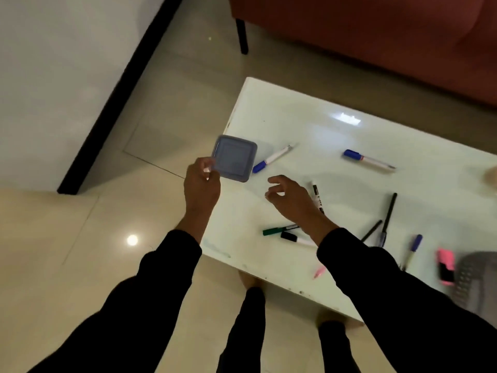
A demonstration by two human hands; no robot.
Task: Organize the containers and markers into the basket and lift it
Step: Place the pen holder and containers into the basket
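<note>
The left hand (202, 184) pinches a square blue-grey container (234, 161) by its near left corner, thumb and fingers curled on the rim, and holds it over the left edge of the white table (336, 130). The right hand (289, 199) hovers above the table just right of the container, its fingers loosely curled and gripping nothing. Markers lie scattered over the surface: a blue-capped marker (271, 159) just right of the container, another blue-capped marker (368, 160) further toward the right edge, a black-and-white marker (317, 196) partly hidden behind the right hand, and a green marker (278, 230) beside a black-capped marker (294, 238) near the front edge, at the right wrist. Thin dark pens (387, 219) lie further right, with a pink highlighter (446, 266) near the front right. A grey perforated basket (476, 281) stands blurred at the right edge of the view, beside the highlighter.
</note>
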